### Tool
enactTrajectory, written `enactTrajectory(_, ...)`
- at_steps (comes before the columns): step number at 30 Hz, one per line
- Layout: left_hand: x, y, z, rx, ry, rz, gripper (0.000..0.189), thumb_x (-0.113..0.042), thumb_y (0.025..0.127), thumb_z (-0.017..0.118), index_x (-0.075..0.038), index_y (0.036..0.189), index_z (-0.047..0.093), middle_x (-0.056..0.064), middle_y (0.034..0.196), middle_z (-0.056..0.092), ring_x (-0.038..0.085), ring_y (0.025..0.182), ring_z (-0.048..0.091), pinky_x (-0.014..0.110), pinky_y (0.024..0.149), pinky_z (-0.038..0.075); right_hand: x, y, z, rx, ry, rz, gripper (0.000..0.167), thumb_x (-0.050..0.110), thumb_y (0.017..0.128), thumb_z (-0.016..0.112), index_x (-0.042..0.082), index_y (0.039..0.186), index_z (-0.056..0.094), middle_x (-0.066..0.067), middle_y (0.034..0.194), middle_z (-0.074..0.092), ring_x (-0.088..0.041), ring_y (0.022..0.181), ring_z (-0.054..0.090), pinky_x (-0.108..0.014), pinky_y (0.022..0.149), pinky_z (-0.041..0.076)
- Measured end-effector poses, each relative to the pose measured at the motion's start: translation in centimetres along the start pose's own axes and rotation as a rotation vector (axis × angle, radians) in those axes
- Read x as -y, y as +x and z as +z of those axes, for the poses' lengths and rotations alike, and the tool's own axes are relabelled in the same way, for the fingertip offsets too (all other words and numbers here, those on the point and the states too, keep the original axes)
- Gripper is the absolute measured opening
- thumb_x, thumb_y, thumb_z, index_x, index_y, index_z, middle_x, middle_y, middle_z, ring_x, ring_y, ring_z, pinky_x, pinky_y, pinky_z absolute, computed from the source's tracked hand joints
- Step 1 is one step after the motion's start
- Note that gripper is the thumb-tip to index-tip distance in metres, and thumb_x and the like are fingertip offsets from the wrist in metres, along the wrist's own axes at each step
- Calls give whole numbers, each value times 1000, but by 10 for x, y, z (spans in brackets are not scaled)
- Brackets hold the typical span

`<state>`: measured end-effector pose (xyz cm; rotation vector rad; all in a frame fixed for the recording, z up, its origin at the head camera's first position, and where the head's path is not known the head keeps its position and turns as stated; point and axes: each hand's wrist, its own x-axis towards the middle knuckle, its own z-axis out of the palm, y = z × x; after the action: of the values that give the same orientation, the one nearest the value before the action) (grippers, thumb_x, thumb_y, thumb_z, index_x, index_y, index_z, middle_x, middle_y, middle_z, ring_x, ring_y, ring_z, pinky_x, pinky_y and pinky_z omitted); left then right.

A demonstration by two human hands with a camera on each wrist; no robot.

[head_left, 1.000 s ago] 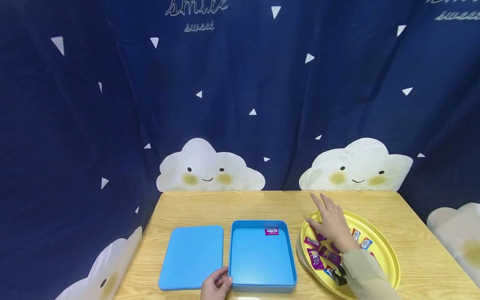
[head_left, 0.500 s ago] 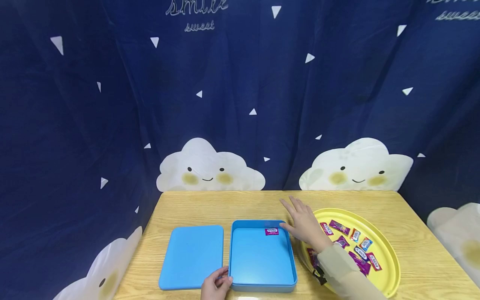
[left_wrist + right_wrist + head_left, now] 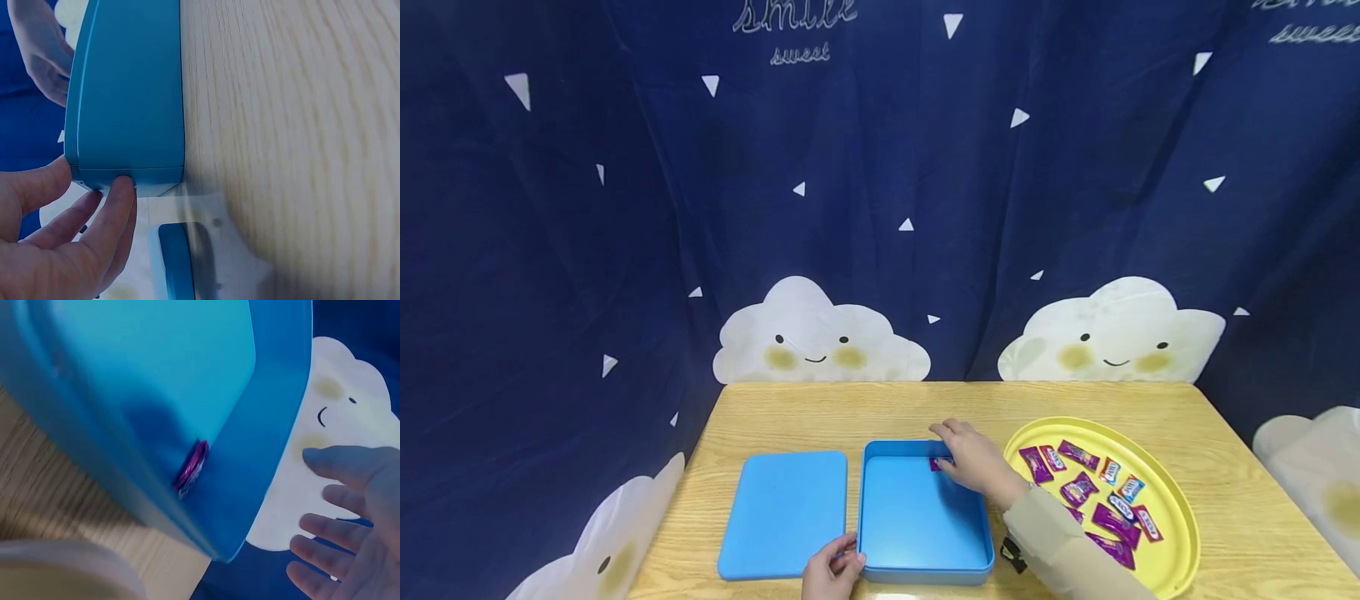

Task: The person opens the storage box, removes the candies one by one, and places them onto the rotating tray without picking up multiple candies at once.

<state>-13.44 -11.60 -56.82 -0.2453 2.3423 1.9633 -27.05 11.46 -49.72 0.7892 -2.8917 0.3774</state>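
A shallow blue box lies on the table in the head view, with one purple-and-white wrapped candy in its far right corner. My left hand holds the box's near left corner; the left wrist view shows thumb and fingertips pinching that corner. Over the far right corner hovers my right hand, partly covering the candy in the head view. Its fingers are spread loosely and hold nothing in the right wrist view, where the whole candy shows against the box wall.
A yellow round tray with several purple, red and blue wrapped candies stands on the right, partly under my right sleeve. A flat blue lid lies left of the box. A dark curtain hangs behind the wooden table.
My right hand has moved left from above the yellow tray to over the box's far right corner, staying loosely spread. The left hand stays at its corner.
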Motion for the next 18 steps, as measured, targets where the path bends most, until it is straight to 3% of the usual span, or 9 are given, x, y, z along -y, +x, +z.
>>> enactTrajectory(9,0,-1,0,-6,6,16,45,-10,84,64,20,113,51,26,100,62,30,90,63,25,72,54,10,10,8,98,-16,-11,22,10,78,70,1,96,64,-9,85,61,-22,77,58,-37,70,53)
enactTrajectory(14,0,-1,0,0,10,24,45,-12,84,64,20,113,51,26,101,62,32,92,63,26,73,54,10,14,16,175,-30,35,6,6,79,67,3,82,62,-7,74,59,-18,65,50,-35,62,48)
enactTrajectory(18,-1,-1,-1,0,9,33,44,-11,84,64,20,113,51,26,100,62,32,92,63,27,74,54,12,17,20,238,-42,94,9,2,80,63,5,73,58,-6,69,55,-18,61,45,-34,58,43)
